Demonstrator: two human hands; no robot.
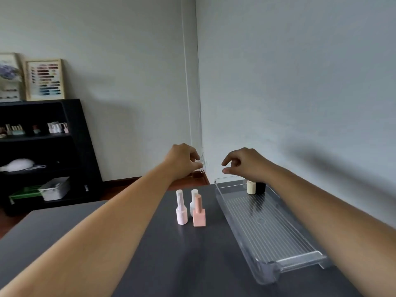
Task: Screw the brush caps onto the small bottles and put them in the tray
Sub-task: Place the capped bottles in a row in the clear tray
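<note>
The left grip [184, 160] is raised above the desk [150, 254], up and to the left of the far end of the tray [270, 234], and its fingertips pinch a small clear item [198, 166]. The item is too blurred to tell whether it is a bottle or a cap. The right grip [242, 165] hangs above the tray's far end with its fingers loosely curled, thumb and forefinger apart, and nothing visible in it.

Inside the tray, at its far end, a cream bottle [251, 187] and a black bottle [260, 188] stand upright, touching or nearly so. To the left of the tray, on the desk, three capped bottles stand close together. A pale pink bottle [181, 213] is farthest from the tray, a peach bottle [199, 215] is nearest it, and a white bottle [193, 200] stands partly hidden behind the peach one.

These bottles look light, rigid and smooth, probably glass or hard plastic, so they are likely slippery and could chip if dropped. Their tall, narrow caps put the weight high, and a sideways knock would probably tip one into its neighbours. The best hold is likely one grip around the squat body to keep it steady while the other takes the long cap near its base to turn it. For carrying to the tray, holding the body seems safer than holding the cap, in case the thread is not fully seated. The tray's ribbed floor may let a narrow base rock, so each bottle should be set down straight.
</note>
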